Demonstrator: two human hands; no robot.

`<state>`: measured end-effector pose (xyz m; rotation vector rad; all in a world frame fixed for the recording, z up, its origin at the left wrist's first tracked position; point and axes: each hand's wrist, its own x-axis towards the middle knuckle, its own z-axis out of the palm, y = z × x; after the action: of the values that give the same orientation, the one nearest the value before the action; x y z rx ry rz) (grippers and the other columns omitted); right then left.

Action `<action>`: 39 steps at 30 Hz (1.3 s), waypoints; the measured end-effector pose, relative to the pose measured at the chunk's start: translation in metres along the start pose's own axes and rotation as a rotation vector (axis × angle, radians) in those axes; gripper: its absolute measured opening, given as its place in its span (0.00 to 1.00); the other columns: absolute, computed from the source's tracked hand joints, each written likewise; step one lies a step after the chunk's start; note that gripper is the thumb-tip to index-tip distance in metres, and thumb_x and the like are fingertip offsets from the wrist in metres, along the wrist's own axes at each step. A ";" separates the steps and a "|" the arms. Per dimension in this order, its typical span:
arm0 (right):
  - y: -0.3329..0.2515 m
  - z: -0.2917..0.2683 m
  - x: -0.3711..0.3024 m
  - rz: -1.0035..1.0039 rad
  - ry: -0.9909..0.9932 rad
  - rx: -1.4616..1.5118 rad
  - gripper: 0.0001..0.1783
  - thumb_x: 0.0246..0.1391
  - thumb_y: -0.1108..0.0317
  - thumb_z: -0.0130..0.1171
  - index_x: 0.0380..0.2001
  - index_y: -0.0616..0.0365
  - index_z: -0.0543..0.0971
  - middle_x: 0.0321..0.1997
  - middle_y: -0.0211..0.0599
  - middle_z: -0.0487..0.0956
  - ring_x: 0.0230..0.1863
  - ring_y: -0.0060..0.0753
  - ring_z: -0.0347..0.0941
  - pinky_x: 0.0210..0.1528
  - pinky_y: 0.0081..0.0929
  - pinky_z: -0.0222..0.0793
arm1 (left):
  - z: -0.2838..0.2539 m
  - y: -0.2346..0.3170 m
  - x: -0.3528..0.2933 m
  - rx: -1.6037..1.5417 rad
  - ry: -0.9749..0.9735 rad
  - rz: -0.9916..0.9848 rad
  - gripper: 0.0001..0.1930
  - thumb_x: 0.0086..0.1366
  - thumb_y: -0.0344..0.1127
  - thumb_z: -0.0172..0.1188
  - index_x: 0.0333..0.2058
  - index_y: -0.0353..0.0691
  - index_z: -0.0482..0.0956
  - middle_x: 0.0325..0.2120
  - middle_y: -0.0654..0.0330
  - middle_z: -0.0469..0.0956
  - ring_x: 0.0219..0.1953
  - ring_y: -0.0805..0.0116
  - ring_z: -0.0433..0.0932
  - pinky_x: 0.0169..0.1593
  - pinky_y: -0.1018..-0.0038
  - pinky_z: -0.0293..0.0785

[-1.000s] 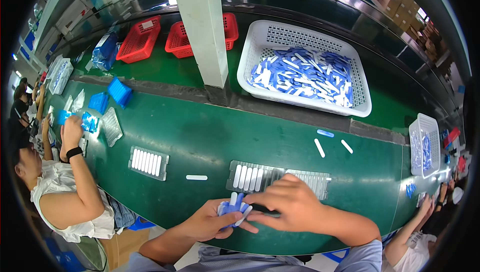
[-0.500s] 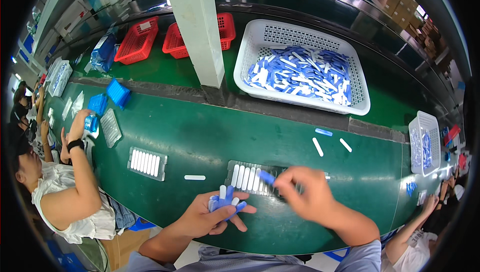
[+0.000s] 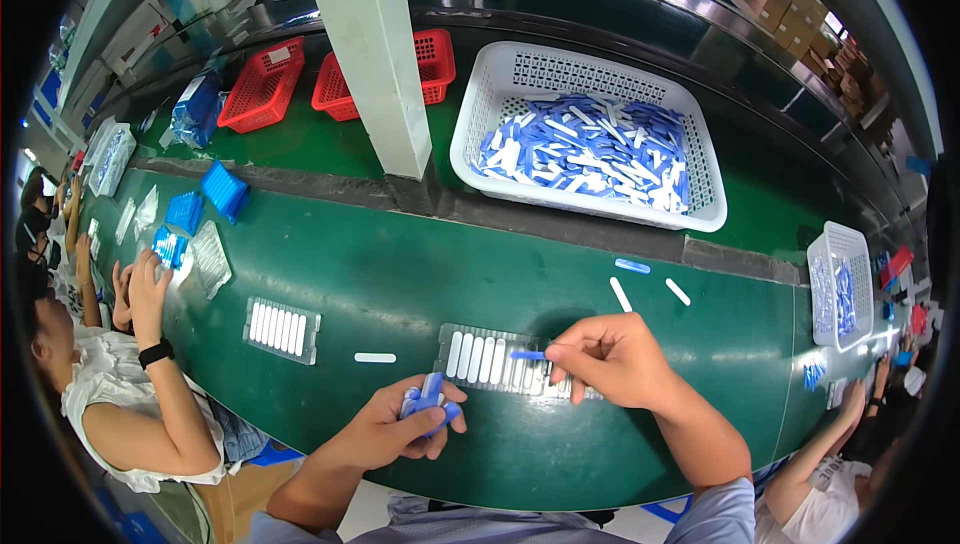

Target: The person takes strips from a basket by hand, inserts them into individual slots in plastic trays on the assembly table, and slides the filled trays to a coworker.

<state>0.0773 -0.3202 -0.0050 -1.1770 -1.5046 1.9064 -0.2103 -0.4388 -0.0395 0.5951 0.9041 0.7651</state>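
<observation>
My left hand [image 3: 402, 422] is curled around a bunch of small blue-and-white flat sticks [image 3: 432, 402], just in front of a clear plastic tray. White sticks lie side by side in the left slots of this clear tray [image 3: 458, 332]. Over the tray's middle, my right hand [image 3: 612, 359] pinches one blue stick [image 3: 528, 355] between thumb and fingers. The right part of the tray is partly hidden by that hand. To the left, a single white stick [image 3: 375, 357] rests on the green table, and beyond it lies another clear tray [image 3: 282, 330] holding several white sticks.
A large white basket [image 3: 716, 184] heaped with blue and white sticks stands behind the table, right of a pale post [image 3: 375, 74]. Loose sticks [image 3: 632, 266] lie below it. Red baskets [image 3: 262, 84] sit at back left. A co-worker's hand [image 3: 150, 284] handles blue packs at left.
My right hand has brought its blue stick down and left to the tray, and the stick now lies level. My left hand has closed more around its bunch. The whole view has shifted slightly.
</observation>
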 end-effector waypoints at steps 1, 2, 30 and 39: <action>-0.001 0.001 0.001 -0.003 -0.003 0.000 0.08 0.64 0.70 0.63 0.36 0.65 0.85 0.27 0.35 0.85 0.20 0.19 0.78 0.20 0.19 0.65 | -0.003 -0.001 -0.001 -0.027 0.010 0.017 0.15 0.75 0.28 0.52 0.57 0.34 0.70 0.41 0.53 0.80 0.26 0.75 0.75 0.20 0.81 0.57; -0.004 0.005 0.002 -0.141 0.019 -0.223 0.07 0.62 0.71 0.64 0.34 0.64 0.84 0.26 0.35 0.83 0.20 0.22 0.78 0.21 0.22 0.65 | -0.003 0.001 -0.002 -0.026 0.013 0.019 0.15 0.75 0.28 0.52 0.57 0.34 0.70 0.41 0.53 0.80 0.26 0.75 0.75 0.20 0.81 0.57; 0.008 0.039 -0.006 -0.277 -0.031 -0.285 0.05 0.59 0.71 0.68 0.36 0.59 0.82 0.23 0.31 0.82 0.19 0.15 0.71 0.21 0.21 0.65 | 0.036 0.008 0.015 0.088 -0.149 0.021 0.20 0.77 0.30 0.51 0.64 0.31 0.66 0.51 0.48 0.80 0.35 0.75 0.82 0.21 0.85 0.59; 0.003 -0.001 0.000 -0.238 -0.138 0.327 0.11 0.59 0.82 0.63 0.46 0.69 0.80 0.40 0.47 0.86 0.37 0.29 0.85 0.38 0.22 0.80 | 0.010 0.019 0.006 -0.005 0.108 0.124 0.07 0.70 0.26 0.51 0.44 0.36 0.75 0.30 0.58 0.77 0.23 0.77 0.69 0.21 0.80 0.53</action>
<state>0.0785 -0.3206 -0.0078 -0.7041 -1.2703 2.0024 -0.2061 -0.4236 -0.0235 0.6144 0.9711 0.9178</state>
